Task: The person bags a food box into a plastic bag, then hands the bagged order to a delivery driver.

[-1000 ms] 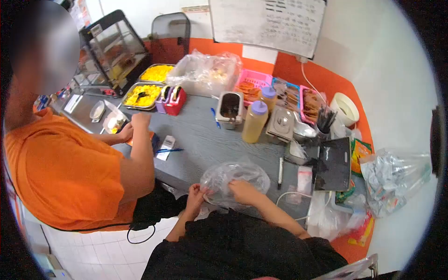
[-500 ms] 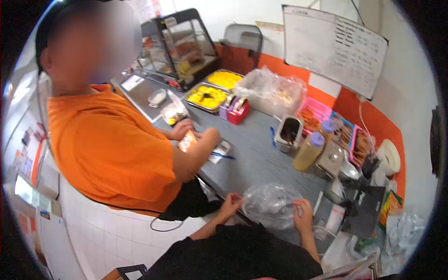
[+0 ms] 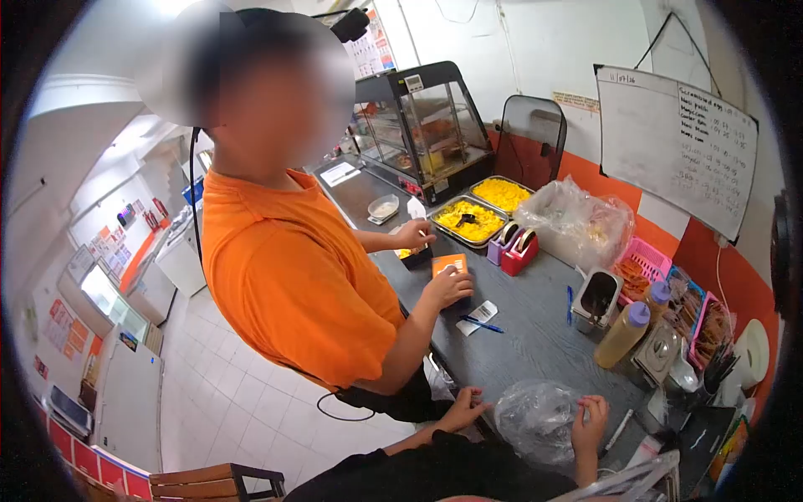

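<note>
Head view: the person's left hand [image 3: 462,410] lies at the near edge of the counter [image 3: 535,335], fingers spread and pinching nothing, just beside the bag [image 3: 535,414] and possibly brushing its film. The right hand [image 3: 588,422] is up against the bag's right side, fingers together and curled. Whether they pinch the film cannot be told. The bag is clear, crumpled and puffed, and sits on the counter's near edge between the two hands.

The step in hand looks like working this bag with both hands. It would likely go best with each hand taking one thin layer of film in a light thumb-and-finger pinch. The bag should stay over the counter and not hang off the edge, well clear of the bottle [image 3: 623,335] and the pen [image 3: 481,325] further in.

A co-worker [image 3: 293,276] in an orange shirt stands at the counter's left with one hand on an orange card [image 3: 449,264], near a slip [image 3: 477,315] of paper.

On writing, the whiteboard [image 3: 677,151] has handwritten lines and the wall posters carry print. The card and slip also bear marks. All of it is too small to read, and no brand can be made out.
</note>
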A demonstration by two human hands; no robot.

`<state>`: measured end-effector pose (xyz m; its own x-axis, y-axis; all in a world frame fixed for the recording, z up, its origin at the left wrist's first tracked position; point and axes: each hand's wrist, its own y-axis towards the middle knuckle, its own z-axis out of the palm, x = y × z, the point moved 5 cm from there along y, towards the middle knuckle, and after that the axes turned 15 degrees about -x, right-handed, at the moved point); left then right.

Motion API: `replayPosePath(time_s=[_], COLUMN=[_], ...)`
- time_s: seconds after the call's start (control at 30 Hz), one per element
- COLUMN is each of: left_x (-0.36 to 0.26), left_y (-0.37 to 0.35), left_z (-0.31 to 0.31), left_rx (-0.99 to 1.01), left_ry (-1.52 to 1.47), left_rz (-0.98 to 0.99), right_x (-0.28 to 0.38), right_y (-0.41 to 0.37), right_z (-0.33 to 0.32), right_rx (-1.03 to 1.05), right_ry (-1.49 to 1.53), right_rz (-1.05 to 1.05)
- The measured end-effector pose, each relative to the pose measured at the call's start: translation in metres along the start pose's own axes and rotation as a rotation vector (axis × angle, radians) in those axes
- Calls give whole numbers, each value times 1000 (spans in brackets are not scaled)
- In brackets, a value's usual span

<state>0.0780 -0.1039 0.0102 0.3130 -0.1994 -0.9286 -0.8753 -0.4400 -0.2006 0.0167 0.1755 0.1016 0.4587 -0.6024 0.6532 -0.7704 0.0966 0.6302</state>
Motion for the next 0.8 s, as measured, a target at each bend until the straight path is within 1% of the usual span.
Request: replayPosePath(time_s=[0.1, 0.17, 0.3, 0.43, 0.63, 0.7, 0.8], left_x=[8, 10, 23, 33, 38, 38, 35], left_y=[-1, 0, 2, 1, 1, 0, -4], left_z=[-1, -4, -5, -7, -8, -7, -6], left_rx=[-8, -11, 4, -9, -24, 2, 15], left_ry=[66, 90, 145, 116, 96, 165, 155], left_rz=[47, 59, 105, 77, 109, 111, 127], right_x=[-3, -3, -8, -3, 8, 8, 6], right_y=[-3, -4, -7, -6, -5, -8, -13], right_z=[3, 6, 12, 16, 18, 18, 16], right_rx=[1, 47, 56, 65, 97, 99, 106], right_ry=[55, 21, 6, 12, 32, 34, 26], right_rz=[-2, 22, -10, -20, -18, -6, -12])
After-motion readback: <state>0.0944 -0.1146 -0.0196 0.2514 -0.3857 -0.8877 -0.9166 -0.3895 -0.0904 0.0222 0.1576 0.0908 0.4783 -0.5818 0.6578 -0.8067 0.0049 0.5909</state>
